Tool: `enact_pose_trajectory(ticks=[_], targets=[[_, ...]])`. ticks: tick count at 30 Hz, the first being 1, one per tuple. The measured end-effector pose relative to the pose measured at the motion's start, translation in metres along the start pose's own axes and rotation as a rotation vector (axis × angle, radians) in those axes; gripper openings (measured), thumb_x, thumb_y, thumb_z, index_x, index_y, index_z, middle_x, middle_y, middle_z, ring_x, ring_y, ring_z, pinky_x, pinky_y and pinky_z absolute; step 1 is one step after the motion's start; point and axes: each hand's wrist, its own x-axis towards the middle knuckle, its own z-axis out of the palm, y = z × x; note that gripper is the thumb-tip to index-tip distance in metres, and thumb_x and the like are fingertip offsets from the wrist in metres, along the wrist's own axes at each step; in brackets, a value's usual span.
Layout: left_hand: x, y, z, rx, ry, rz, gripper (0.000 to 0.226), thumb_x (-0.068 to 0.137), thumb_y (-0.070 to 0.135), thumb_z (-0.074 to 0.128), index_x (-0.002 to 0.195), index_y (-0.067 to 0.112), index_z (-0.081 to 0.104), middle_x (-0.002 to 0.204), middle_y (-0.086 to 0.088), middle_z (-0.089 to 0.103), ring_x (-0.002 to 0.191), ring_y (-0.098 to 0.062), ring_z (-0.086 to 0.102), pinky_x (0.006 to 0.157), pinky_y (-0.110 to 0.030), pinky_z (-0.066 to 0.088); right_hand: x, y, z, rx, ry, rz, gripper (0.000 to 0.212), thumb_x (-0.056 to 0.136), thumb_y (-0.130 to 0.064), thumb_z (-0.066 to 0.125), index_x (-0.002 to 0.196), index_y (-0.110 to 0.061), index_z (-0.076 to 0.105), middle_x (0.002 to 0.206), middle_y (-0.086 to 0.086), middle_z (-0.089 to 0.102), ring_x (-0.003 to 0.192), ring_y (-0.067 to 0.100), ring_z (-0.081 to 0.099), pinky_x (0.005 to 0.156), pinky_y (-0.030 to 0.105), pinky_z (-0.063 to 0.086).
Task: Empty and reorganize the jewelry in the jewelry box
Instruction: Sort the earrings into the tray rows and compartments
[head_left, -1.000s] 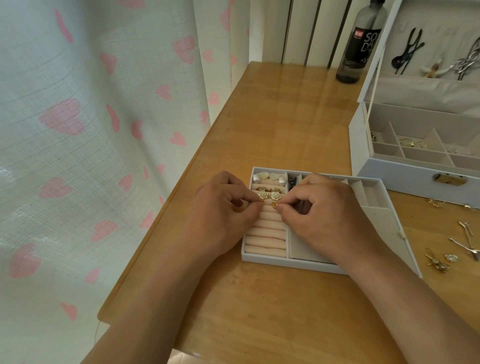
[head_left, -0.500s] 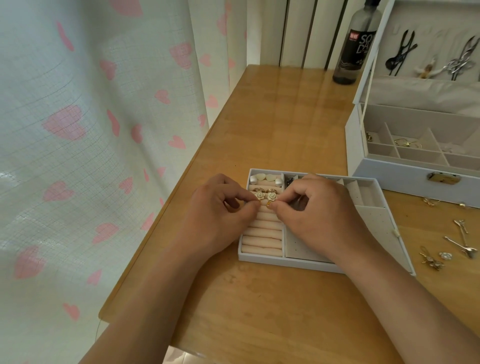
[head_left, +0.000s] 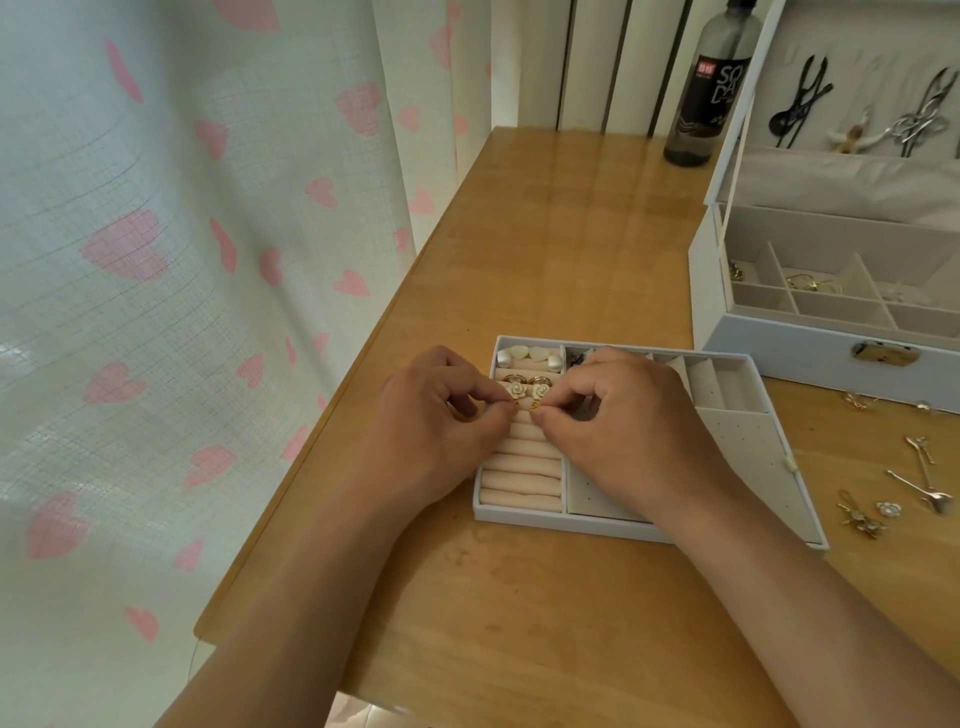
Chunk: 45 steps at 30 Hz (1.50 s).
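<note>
Above the ring rolls (head_left: 521, 475), left hand (head_left: 432, 422) and right hand (head_left: 629, 422), a gold bit (head_left: 534, 409) per pinch (newly apart)

— What is that dark bottle (head_left: 698, 140) showing?
— I am reading "SO" over "DA" in big white letters on its label (head_left: 719, 96); the open lid (head_left: 872, 62) of the jewelry box (head_left: 779, 348) is cutting off whatever is following.
— And the red patch (head_left: 707, 66) beside them?
— I am making out white marks on it, but they are coming out too small to read.

Bare tabletop (head_left: 571, 234) beyond tray (head_left: 571, 525) — jewelry box (head_left: 779, 343) and pins (head_left: 924, 483) crowd the right.
</note>
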Motion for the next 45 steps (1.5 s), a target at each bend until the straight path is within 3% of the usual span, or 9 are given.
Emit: enact_pose_trajectory(ticks=[5,11,17,26,28,32,35,39,45], targets=[[0.000,0.003,-0.003,-0.107,0.062,-0.071,0.010,0.083,0.019,0.074,0.077,0.027,0.075,0.081,0.010,0.068,0.071,-0.007,0.060,0.059,-0.019,0.046,0.007,0.003,-0.016,0.394,0.040,0.141,0.011,0.082,-0.020,0.079,0.071,-0.022,0.077,0.065,-0.017,0.068,0.060,-0.002,0.060,0.054,0.010,0.041],[-0.002,0.037,-0.008,-0.103,0.081,-0.001,0.011,0.083,0.017,0.067,0.078,0.026,0.070,0.077,0.007,0.069,0.075,-0.020,0.064,0.067,-0.044,0.056,0.012,-0.006,-0.054,0.569,0.014,0.237,0.011,0.086,-0.016,0.076,0.075,-0.014,0.073,0.063,0.002,0.061,0.057,0.015,0.055,0.041,0.027,0.042],[-0.016,0.097,0.020,-0.113,-0.016,0.128,0.011,0.086,0.009,0.067,0.080,0.017,0.071,0.070,0.002,0.067,0.060,-0.005,0.053,0.054,-0.019,0.043,-0.012,0.001,-0.111,0.586,0.072,0.183,0.012,0.087,-0.014,0.074,0.076,-0.010,0.072,0.057,-0.001,0.058,0.053,0.012,0.055,0.042,0.028,0.043],[-0.029,0.156,0.120,0.129,-0.327,0.346,0.005,0.085,0.011,0.072,0.088,0.015,0.073,0.086,0.004,0.069,0.078,-0.007,0.061,0.069,-0.015,0.048,-0.082,0.103,-0.196,0.479,0.202,0.330,0.010,0.085,-0.011,0.074,0.076,-0.007,0.071,0.067,0.007,0.062,0.057,0.015,0.056,0.041,0.024,0.039],[-0.027,0.164,0.138,0.278,-0.385,0.388,0.011,0.087,0.016,0.071,0.097,0.017,0.074,0.092,0.005,0.068,0.083,-0.007,0.061,0.073,-0.016,0.047,-0.090,0.125,-0.205,0.386,0.158,0.322,0.012,0.086,-0.010,0.073,0.074,-0.012,0.072,0.060,-0.003,0.063,0.054,0.012,0.055,0.042,0.018,0.038],[-0.020,0.174,0.166,0.506,-0.471,0.416,0.026,0.089,0.025,0.067,0.114,0.020,0.072,0.103,0.006,0.064,0.097,-0.015,0.061,0.086,-0.027,0.048,-0.092,0.160,-0.213,0.138,0.052,0.277,0.016,0.086,-0.015,0.071,0.079,-0.029,0.075,0.078,-0.012,0.068,0.054,-0.004,0.053,0.056,0.018,0.041],[-0.015,0.176,0.178,0.622,-0.533,0.425,0.025,0.089,0.028,0.063,0.111,0.024,0.073,0.106,0.002,0.066,0.097,-0.019,0.062,0.088,-0.035,0.050,-0.090,0.176,-0.212,0.102,0.051,0.240,0.019,0.086,-0.016,0.070,0.080,-0.033,0.075,0.079,-0.016,0.067,0.054,-0.002,0.052,0.050,0.010,0.037],[-0.009,0.171,0.185,0.610,-0.571,0.428,0.016,0.085,0.026,0.064,0.094,0.025,0.077,0.092,0.003,0.065,0.085,-0.017,0.061,0.080,-0.036,0.052,-0.093,0.186,-0.212,0.092,-0.056,0.204,0.021,0.087,-0.008,0.066,0.085,-0.027,0.076,0.056,-0.032,0.056,0.050,0.000,0.048,0.049,0.009,0.036],[-0.006,0.172,0.189,0.444,-0.546,0.343,0.011,0.088,0.022,0.068,0.096,0.022,0.076,0.088,0.008,0.067,0.080,-0.007,0.060,0.075,-0.018,0.050,-0.098,0.190,-0.210,-0.027,-0.266,0.142,0.018,0.082,-0.013,0.071,0.087,-0.031,0.074,0.078,-0.017,0.064,0.067,-0.009,0.055,0.059,0.007,0.040]])
